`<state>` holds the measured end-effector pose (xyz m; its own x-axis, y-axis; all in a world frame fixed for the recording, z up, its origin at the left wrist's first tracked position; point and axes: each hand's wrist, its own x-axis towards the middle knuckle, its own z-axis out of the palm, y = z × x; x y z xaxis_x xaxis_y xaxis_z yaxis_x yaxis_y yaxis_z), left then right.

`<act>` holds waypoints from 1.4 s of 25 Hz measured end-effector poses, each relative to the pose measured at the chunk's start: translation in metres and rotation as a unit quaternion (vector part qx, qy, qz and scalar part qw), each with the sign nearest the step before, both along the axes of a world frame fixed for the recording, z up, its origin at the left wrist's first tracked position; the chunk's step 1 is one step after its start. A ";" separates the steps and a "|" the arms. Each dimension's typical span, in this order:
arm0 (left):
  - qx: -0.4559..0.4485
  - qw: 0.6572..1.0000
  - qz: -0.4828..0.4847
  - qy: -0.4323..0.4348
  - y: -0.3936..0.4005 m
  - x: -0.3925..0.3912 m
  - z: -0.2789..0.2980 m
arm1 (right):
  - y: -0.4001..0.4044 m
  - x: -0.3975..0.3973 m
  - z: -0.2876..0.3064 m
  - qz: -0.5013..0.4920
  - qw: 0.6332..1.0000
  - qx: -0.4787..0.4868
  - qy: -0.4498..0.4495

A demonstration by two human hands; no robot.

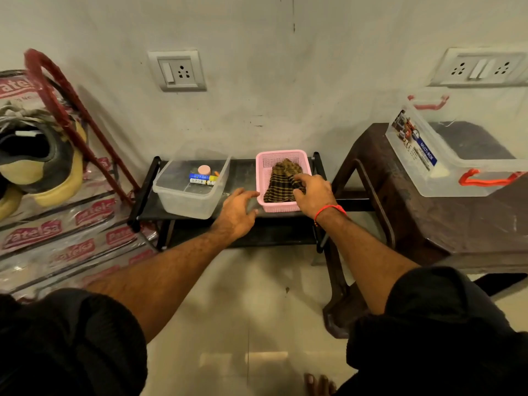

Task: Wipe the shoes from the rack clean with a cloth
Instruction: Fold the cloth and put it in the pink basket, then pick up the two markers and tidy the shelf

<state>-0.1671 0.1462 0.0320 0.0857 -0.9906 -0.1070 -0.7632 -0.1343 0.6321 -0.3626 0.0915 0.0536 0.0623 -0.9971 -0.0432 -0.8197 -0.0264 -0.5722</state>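
The right hand (313,192) grips the checked cloth (281,181) in the pink basket (267,161); the left hand (238,208) hovers relaxed beside it. The clear box (445,155) at the right reads "MULTI-BOX".

Single head-worn wide-angle cam, looking fwd and down from above a low black metal rack (243,178) against a white wall; both forearms reach in from bottom edge, rack near, mid-frame.

Dim warm light, soft focus, bowed edges
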 end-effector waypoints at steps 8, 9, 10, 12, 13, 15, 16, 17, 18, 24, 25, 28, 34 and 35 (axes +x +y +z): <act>0.014 0.997 0.023 -0.070 0.100 0.072 0.043 | 0.089 0.094 0.028 0.156 0.986 -0.012 -0.058; 0.027 0.996 0.035 -0.082 0.116 0.085 0.045 | 0.102 0.109 0.031 0.172 0.983 -0.015 -0.061; 0.040 0.994 0.046 -0.093 0.131 0.095 0.049 | 0.113 0.122 0.034 0.184 0.980 -0.020 -0.068; 0.058 0.990 0.069 -0.104 0.165 0.116 0.058 | 0.139 0.148 0.038 0.211 0.972 -0.033 -0.094; 0.063 0.989 0.083 -0.105 0.185 0.127 0.063 | 0.156 0.161 0.040 0.227 0.967 -0.037 -0.107; 0.077 0.984 0.114 -0.113 0.231 0.152 0.074 | 0.195 0.184 0.037 0.254 0.958 -0.031 -0.132; 0.091 0.980 0.128 -0.120 0.256 0.165 0.081 | 0.218 0.194 0.033 0.265 0.954 -0.016 -0.141; 0.101 0.977 0.140 -0.126 0.281 0.178 0.086 | 0.242 0.202 0.031 0.278 0.950 0.002 -0.139; 0.104 0.974 0.150 -0.131 0.304 0.189 0.091 | 0.262 0.211 0.030 0.294 0.947 0.011 -0.127; 0.091 0.959 0.203 -0.173 0.367 0.244 0.090 | 0.282 0.298 0.064 0.337 0.925 -0.005 -0.175; 0.083 0.955 0.225 -0.173 0.368 0.253 0.080 | 0.280 0.317 0.061 0.340 0.922 -0.002 -0.186; 0.053 0.941 0.286 -0.174 0.366 0.275 0.035 | 0.271 0.370 0.021 0.387 0.910 0.014 -0.150; 0.105 0.897 0.409 -0.129 0.367 0.322 -0.074 | 0.241 0.450 -0.103 0.464 0.877 0.067 -0.105; 0.120 0.887 0.431 -0.116 0.377 0.320 -0.083 | 0.244 0.451 -0.115 0.473 0.872 0.081 -0.098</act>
